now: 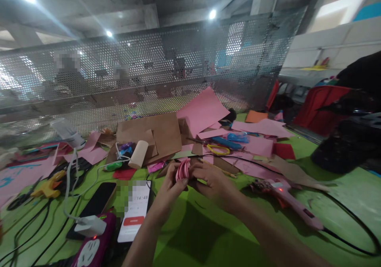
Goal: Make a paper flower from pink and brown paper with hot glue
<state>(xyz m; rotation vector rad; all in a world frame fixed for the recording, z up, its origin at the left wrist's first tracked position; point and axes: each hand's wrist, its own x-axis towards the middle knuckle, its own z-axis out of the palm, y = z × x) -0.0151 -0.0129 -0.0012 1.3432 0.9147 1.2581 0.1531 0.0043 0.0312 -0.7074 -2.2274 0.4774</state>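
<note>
While a layered pink paper piece point(182, 170) is pinched above the green table point(186, 239) by the left hand point(172, 182), its right side is met by the right hand point(210, 182), whose finger closure cannot be determined.

Grey perforated screen point(190, 68) behind a green table point(168, 253), bright ceiling lights point(212, 14).

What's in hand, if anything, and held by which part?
A small pink layered rounded bundle, apparently paper: the left hand holds its left side and lower edge; the right hand is at its right side, exact contact hidden.
</note>
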